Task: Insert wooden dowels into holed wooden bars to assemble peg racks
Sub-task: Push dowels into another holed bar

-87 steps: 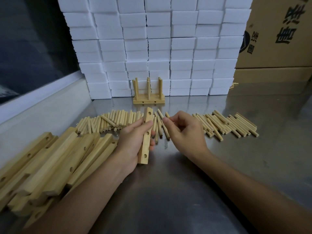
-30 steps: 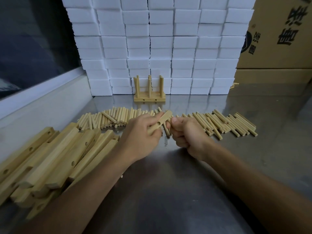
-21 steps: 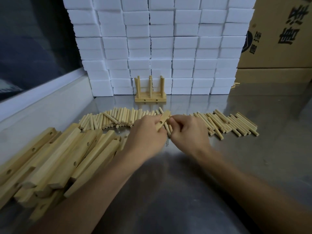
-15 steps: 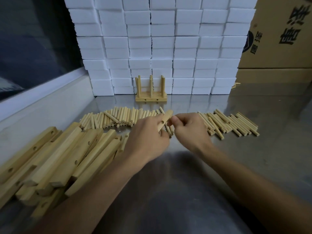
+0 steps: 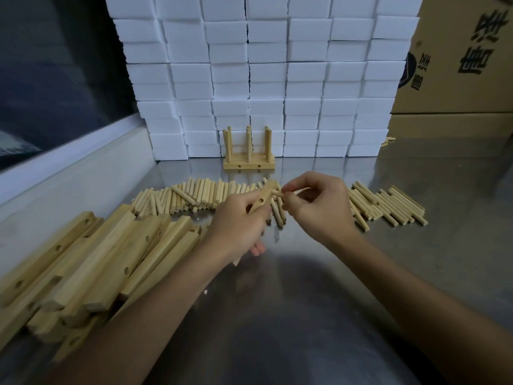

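Head view: the left hand (image 5: pixel 236 226) grips a holed wooden bar (image 5: pixel 262 197), fingers curled round its lower part, the top end tilted toward the right hand (image 5: pixel 313 207). The right hand's fingers pinch a dowel (image 5: pixel 277 193) whose tip sits at the bar's upper end, above the loose dowels (image 5: pixel 194 197) spread on the steel surface (image 5: pixel 305 301). To seat it well, I judge the dowel should line up straight with the hole's axis and be pushed with a slight twist while the bar is braced firmly. A finished rack (image 5: pixel 249 151) stands near the white boxes (image 5: pixel 266 73); spare bars (image 5: pixel 97 259) lie heaped at left.
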